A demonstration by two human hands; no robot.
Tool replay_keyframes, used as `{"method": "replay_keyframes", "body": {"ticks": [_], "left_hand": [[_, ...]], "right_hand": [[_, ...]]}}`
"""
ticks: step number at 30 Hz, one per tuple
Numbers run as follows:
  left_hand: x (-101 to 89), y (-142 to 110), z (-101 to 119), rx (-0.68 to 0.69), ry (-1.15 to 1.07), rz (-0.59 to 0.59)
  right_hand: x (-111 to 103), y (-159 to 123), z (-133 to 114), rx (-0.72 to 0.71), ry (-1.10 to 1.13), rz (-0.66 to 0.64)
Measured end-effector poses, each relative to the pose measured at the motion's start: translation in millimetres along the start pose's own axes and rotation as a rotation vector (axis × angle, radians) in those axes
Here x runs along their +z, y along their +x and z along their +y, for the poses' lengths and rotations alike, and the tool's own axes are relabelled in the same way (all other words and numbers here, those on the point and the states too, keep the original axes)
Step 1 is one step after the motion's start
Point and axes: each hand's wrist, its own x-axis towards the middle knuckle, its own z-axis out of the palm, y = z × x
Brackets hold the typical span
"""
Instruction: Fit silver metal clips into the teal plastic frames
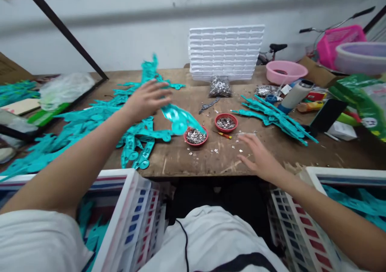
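Observation:
My left hand [149, 97] is raised over the left middle of the table, its fingers bent over a long teal plastic part [181, 119]. That part is smeared by motion, and its lower end overlaps a red basket [196, 144] of small metal clips. My right hand [259, 157] hovers by the table's front edge, fingers apart, holding nothing. Just beyond its fingertips lie a few loose metal clips [240, 150] and a red-and-yellow screwdriver [224, 135]. Another red basket [226, 132] of clips stands behind the screwdriver. A large heap of teal parts [90, 123] spreads under and beside my left forearm.
More teal parts [271, 117] are stacked at right, near a flask [297, 95] and a pink basin [286, 72]. White trays [226, 53] stand at the back behind a bag of clips [220, 87]. Plastic crates [129, 207] flank my lap. Grey pliers-like tool [209, 105] lies mid-table.

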Motion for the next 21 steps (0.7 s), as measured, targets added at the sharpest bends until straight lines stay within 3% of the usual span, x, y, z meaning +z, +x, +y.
{"method": "replay_keyframes", "body": {"ticks": [3, 5, 7, 10, 14, 16, 18, 20, 21], "left_hand": [[16.4, -4, 87, 0.317, -0.178, -0.229], [28.9, -8, 137, 0.522, -0.36, -0.374], [38.4, -11, 171, 0.656, -0.518, -0.455], [47.3, -7, 182, 0.688, -0.588, -0.487], [65.4, 0, 164, 0.45, -0.29, -0.399], [85.1, 1, 167, 0.336, -0.133, -0.381], [111.3, -2, 183, 0.3, -0.081, -0.441], [138.0, -9, 203, 0.315, -0.123, -0.552], [149.6, -14, 211, 0.305, -0.148, -0.602]], "right_hand": [[-10, 7, -20, -0.022, -0.253, 0.179], [-18, 18, -36, -0.09, -0.373, 0.129], [-23, 37, -47, -0.188, -0.41, -0.011], [-20, 63, -46, -0.193, -0.437, -0.336], [9, 70, -25, 0.093, -0.468, -0.643], [29, 68, -16, 0.168, -0.393, -0.689], [40, 73, -6, 0.196, -0.315, -0.661], [30, 87, 14, 0.21, -0.276, -0.563], [16, 95, 30, 0.231, -0.263, -0.487]]}}
